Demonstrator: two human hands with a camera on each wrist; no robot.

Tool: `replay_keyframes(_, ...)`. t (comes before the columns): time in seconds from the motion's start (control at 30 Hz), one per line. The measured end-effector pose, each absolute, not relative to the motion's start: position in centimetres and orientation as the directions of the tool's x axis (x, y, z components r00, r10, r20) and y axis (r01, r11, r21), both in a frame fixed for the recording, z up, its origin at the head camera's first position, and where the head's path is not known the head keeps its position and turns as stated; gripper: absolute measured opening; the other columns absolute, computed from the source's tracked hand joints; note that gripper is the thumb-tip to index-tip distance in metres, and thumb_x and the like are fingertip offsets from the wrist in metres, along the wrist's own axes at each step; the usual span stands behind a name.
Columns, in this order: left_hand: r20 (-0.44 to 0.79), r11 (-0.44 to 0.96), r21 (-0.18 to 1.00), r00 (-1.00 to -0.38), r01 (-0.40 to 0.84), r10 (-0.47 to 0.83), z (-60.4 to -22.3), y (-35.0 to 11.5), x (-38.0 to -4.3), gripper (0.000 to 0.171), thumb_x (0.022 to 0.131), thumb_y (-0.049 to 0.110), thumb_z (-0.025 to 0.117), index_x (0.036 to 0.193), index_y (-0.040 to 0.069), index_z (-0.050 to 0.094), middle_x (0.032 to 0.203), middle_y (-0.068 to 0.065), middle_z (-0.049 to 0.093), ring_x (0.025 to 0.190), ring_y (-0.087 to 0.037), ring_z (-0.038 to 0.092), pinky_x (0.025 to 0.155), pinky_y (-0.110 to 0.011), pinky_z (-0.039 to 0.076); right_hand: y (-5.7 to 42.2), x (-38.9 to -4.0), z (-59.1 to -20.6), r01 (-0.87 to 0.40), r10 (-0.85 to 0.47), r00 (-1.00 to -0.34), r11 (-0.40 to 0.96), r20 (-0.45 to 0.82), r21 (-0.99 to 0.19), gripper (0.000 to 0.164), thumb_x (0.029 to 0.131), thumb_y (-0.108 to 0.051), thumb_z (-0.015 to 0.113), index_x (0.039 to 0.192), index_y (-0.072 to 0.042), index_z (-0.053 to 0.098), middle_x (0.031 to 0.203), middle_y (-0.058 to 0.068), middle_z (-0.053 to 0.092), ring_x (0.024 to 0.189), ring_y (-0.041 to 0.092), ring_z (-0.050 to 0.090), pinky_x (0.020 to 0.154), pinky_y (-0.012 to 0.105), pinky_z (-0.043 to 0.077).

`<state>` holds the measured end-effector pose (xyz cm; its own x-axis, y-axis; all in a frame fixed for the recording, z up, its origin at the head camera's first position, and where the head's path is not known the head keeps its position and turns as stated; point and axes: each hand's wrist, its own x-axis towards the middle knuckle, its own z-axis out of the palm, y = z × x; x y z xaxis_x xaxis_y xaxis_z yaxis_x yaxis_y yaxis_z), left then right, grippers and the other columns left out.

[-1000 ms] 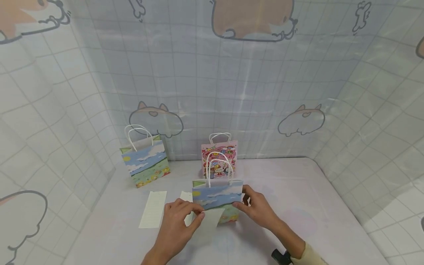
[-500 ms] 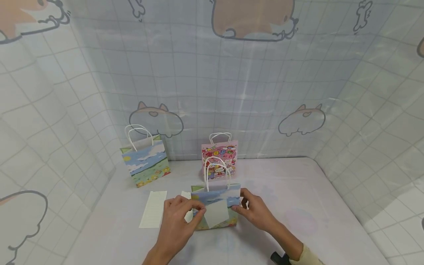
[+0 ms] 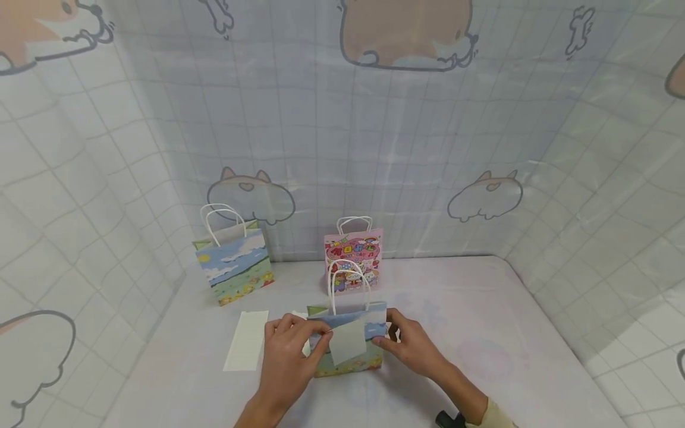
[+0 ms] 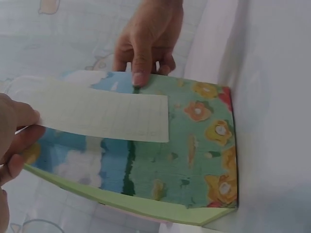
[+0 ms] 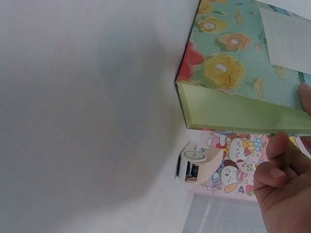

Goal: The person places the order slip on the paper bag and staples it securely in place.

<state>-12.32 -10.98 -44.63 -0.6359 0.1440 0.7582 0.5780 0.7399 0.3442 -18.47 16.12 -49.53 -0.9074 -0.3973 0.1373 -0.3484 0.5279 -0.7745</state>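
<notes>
A small paper gift bag (image 3: 348,370) with a sky-and-meadow print and white rope handles stands upright at the middle of the table. My left hand (image 3: 291,353) pinches a pale lined paper slip (image 3: 349,343) by its upper left edge, and the slip lies in front of the bag's printed face. Whether the slip touches the face throughout I cannot tell. On the bag's right side my right hand (image 3: 414,346) holds the edge, thumb on the front, other fingers behind. In the left wrist view the ruled lines of the slip (image 4: 116,116) show over the flowers and sky.
A matching bag (image 3: 235,261) stands at the back left, a pink cartoon bag (image 3: 354,249) at the back centre. One lined slip (image 3: 246,340) lies left; another (image 3: 301,316) is partly hidden. Behind the held bag sits a small pale pink device (image 5: 197,165), perhaps a tape dispenser.
My left hand has brought the slip up from below, tilted, to flat before the bag's front. The bag has shifted slightly towards me and left, with my right hand still on its side.
</notes>
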Motion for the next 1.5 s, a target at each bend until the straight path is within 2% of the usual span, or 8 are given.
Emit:
replay_keyframes(0.1, 0.8, 0.753, 0.298, -0.583, 0.587, 0.137, -44.9, -10.8, -12.5, 0.019, 0.078, 0.019, 0.086, 0.089, 0.026, 0.071, 0.079, 0.014, 0.069, 0.08, -0.01, 0.051, 0.079, -0.04, 0.029, 16.2, -18.5, -49.7, -0.349, -0.402, -0.906, 0.532, 0.133, -0.771, 0.048, 0.092, -0.048, 0.07, 0.127, -0.02, 0.054, 0.103, -0.007, 0.062, 0.078, 0.012, 0.053, 0.058, 0.025, 0.044)
replay_keyframes(0.23, 0.842, 0.76, 0.273, -0.528, 0.59, 0.108, -45.1, -10.5, -12.7, 0.009, 0.085, 0.026, 0.08, 0.087, 0.024, 0.072, 0.083, 0.01, 0.069, 0.081, -0.015, 0.053, 0.077, -0.041, 0.029, 16.2, -18.5, -49.7, -0.352, -0.404, -0.905, 0.537, 0.132, -0.767, 0.048, 0.092, -0.049, 0.07, 0.127, -0.02, 0.054, 0.101, -0.008, 0.061, 0.078, 0.012, 0.053, 0.058, 0.025, 0.043)
replay_keyframes(0.43, 0.859, 0.755, 0.286, -0.508, 0.589, 0.071, -45.3, -10.3, -13.0, 0.019, 0.095, 0.038, 0.068, 0.084, 0.023, 0.072, 0.097, 0.0, 0.063, 0.083, -0.021, 0.046, 0.076, -0.042, 0.025, 16.2, -18.5, -49.7, -0.358, -0.406, -0.904, 0.542, 0.136, -0.76, 0.048, 0.091, -0.05, 0.07, 0.126, -0.021, 0.054, 0.097, -0.01, 0.06, 0.077, 0.011, 0.053, 0.058, 0.025, 0.043)
replay_keyframes(0.57, 0.866, 0.75, 0.301, -0.498, 0.589, 0.043, -45.5, -10.3, -13.3, 0.026, 0.098, 0.043, 0.063, 0.084, 0.022, 0.071, 0.113, -0.008, 0.061, 0.093, -0.029, 0.047, 0.079, -0.045, 0.024, 16.2, -18.5, -49.7, -0.355, -0.41, -0.903, 0.545, 0.128, -0.759, 0.048, 0.092, -0.05, 0.069, 0.127, -0.021, 0.053, 0.097, -0.01, 0.06, 0.078, 0.011, 0.053, 0.06, 0.026, 0.043)
replay_keyframes(0.77, 0.854, 0.704, 0.354, -0.52, 0.615, 0.024, -45.7, -10.5, -14.0, 0.017, 0.092, 0.035, 0.072, 0.082, 0.022, 0.067, 0.128, -0.009, 0.062, 0.109, -0.032, 0.052, 0.084, -0.05, 0.027, 16.2, -18.5, -49.6, -0.352, -0.412, -0.903, 0.544, 0.123, -0.762, 0.049, 0.092, -0.049, 0.069, 0.128, -0.021, 0.053, 0.098, -0.011, 0.061, 0.079, 0.012, 0.053, 0.062, 0.027, 0.044)
replay_keyframes(0.93, 0.828, 0.689, 0.39, -0.56, 0.611, 0.028, -45.9, -10.5, -14.3, 0.017, 0.082, 0.022, 0.082, 0.082, 0.022, 0.065, 0.129, -0.006, 0.063, 0.113, -0.029, 0.054, 0.088, -0.051, 0.029, 16.2, -18.6, -49.6, -0.344, -0.412, -0.904, 0.553, 0.11, -0.759, 0.051, 0.092, -0.048, 0.07, 0.129, -0.019, 0.053, 0.102, -0.008, 0.061, 0.081, 0.012, 0.053, 0.063, 0.027, 0.044)
replay_keyframes(1.13, 0.825, 0.692, 0.384, -0.563, 0.612, 0.04, -46.3, -10.3, -14.5, 0.021, 0.078, 0.018, 0.085, 0.083, 0.02, 0.065, 0.125, -0.001, 0.066, 0.109, -0.025, 0.056, 0.09, -0.047, 0.029, 16.2, -18.5, -49.6, -0.358, -0.417, -0.9, 0.547, 0.125, -0.757, 0.051, 0.091, -0.048, 0.07, 0.129, -0.019, 0.053, 0.098, -0.01, 0.06, 0.08, 0.012, 0.053, 0.062, 0.026, 0.044)
replay_keyframes(1.5, 0.846, 0.703, 0.352, -0.531, 0.618, 0.043, -46.9, -10.1, -15.0, 0.016, 0.084, 0.023, 0.08, 0.093, 0.017, 0.068, 0.114, 0.0, 0.066, 0.103, -0.023, 0.058, 0.087, -0.044, 0.028, 16.1, -18.5, -49.6, -0.35, -0.409, -0.904, 0.545, 0.123, -0.762, 0.055, 0.089, -0.049, 0.072, 0.131, -0.02, 0.053, 0.094, -0.009, 0.058, 0.081, 0.015, 0.05, 0.061, 0.026, 0.04)
